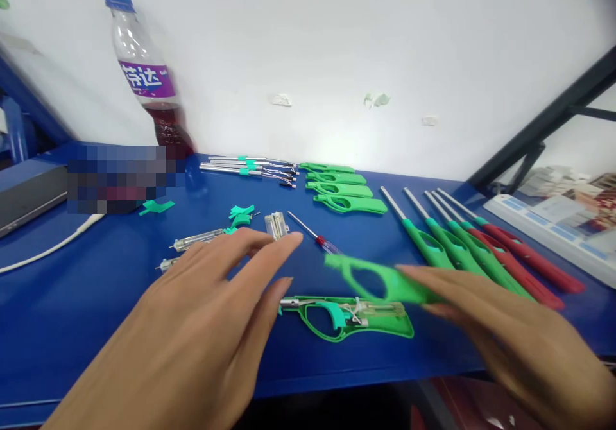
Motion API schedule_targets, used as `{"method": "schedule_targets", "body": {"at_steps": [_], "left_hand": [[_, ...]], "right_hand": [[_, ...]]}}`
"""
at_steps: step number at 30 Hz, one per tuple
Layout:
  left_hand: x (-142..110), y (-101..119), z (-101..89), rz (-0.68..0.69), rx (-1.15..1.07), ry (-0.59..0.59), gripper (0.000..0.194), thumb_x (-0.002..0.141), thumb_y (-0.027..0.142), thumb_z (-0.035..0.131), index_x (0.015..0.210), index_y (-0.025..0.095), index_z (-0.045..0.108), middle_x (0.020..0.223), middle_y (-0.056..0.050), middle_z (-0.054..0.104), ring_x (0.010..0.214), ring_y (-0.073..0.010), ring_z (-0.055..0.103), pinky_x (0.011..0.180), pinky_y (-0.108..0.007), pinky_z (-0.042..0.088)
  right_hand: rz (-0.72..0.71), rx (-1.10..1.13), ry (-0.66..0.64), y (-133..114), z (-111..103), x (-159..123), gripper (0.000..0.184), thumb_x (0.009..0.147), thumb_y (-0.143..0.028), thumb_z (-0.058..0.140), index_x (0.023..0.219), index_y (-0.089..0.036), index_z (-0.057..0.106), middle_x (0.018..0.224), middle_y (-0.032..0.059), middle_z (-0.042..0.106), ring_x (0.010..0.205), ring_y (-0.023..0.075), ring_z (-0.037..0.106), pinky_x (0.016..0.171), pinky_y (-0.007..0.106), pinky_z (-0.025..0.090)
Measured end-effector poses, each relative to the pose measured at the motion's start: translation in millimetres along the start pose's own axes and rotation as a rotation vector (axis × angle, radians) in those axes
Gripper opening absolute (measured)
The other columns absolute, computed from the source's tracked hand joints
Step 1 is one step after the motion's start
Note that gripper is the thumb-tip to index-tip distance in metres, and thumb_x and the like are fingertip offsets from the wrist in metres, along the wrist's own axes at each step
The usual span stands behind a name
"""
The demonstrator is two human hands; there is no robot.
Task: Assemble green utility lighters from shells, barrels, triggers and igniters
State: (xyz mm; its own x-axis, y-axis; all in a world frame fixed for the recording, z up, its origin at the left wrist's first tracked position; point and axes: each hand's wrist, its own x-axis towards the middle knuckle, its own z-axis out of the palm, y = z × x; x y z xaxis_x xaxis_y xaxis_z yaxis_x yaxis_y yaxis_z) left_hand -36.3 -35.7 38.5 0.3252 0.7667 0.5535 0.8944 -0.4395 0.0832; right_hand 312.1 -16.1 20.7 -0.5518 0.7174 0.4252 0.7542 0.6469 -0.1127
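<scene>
In my right hand (500, 314) is a green lighter housing half (370, 279), pinched at its handle end and blurred by motion. Below it on the table lies an open lighter half (312, 334) with a teal trigger (334, 314), wires and a clear fuel tank (382, 309) inside. My left hand (206, 314) hovers at that lighter's metal tube end, fingers apart and holding nothing that shows. Beyond the hands lie a screwdriver (320, 240), a small clear tank (276, 224) and teal triggers (242, 214). Partly behind my left hand are more clear tanks (197, 240).
Metal lighter tubes (235, 165) and several green housing halves (341, 189) lie along the wall. Assembled green and red lighters (462, 244) lie at right, beside a white power strip (553, 231). A drink bottle (144, 70) stands back left, near a white cable (52, 250).
</scene>
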Motion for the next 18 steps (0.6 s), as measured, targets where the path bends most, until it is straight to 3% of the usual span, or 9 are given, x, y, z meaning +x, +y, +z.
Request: {"method": "schedule_targets", "body": {"at_steps": [7, 10, 15, 18], "left_hand": [[-7.2, 0.9, 18.7, 0.177, -0.097, -0.187, 0.036, 0.106, 0.014, 0.047, 0.136, 0.026, 0.061, 0.133, -0.004, 0.073, 0.123, -0.0301, 0.067, 0.106, -0.053, 0.054], [-8.8, 0.3, 23.6, 0.174, -0.119, -0.274, 0.038, 0.101, 0.006, 0.046, 0.125, 0.025, 0.068, 0.13, -0.005, 0.074, 0.117, -0.0319, 0.068, 0.099, -0.055, 0.058], [-3.7, -1.7, 23.4, 0.189, -0.129, -0.419, 0.057, 0.078, -0.008, 0.043, 0.118, 0.021, 0.072, 0.121, -0.01, 0.074, 0.101, -0.0324, 0.07, 0.091, -0.057, 0.06], [-0.9, -2.0, 25.0, 0.194, -0.113, -0.494, 0.054, 0.077, -0.008, 0.042, 0.113, 0.019, 0.072, 0.121, -0.013, 0.073, 0.098, -0.0328, 0.069, 0.087, -0.056, 0.06]], "right_hand": [[-0.168, -0.042, -0.199, -20.3, 6.8, 4.7, 0.073, 0.096, -0.005, 0.044, 0.164, -0.034, 0.043, 0.148, 0.0027, 0.07, 0.13, 0.0198, 0.071, 0.104, 0.031, 0.062], [-0.211, -0.07, -0.202, -21.6, 10.6, 6.9, 0.072, 0.097, -0.006, 0.045, 0.166, -0.029, 0.041, 0.146, 0.0047, 0.071, 0.13, 0.0205, 0.07, 0.105, 0.033, 0.061], [-0.268, -0.096, -0.191, -25.4, 11.6, 12.9, 0.062, 0.101, -0.01, 0.045, 0.161, -0.025, 0.048, 0.141, 0.0054, 0.074, 0.123, 0.0201, 0.075, 0.101, 0.033, 0.064], [-0.266, -0.093, -0.183, -25.5, 11.1, 13.6, 0.063, 0.101, -0.009, 0.043, 0.162, -0.025, 0.047, 0.14, 0.0047, 0.075, 0.122, 0.0192, 0.075, 0.099, 0.032, 0.065]]}}
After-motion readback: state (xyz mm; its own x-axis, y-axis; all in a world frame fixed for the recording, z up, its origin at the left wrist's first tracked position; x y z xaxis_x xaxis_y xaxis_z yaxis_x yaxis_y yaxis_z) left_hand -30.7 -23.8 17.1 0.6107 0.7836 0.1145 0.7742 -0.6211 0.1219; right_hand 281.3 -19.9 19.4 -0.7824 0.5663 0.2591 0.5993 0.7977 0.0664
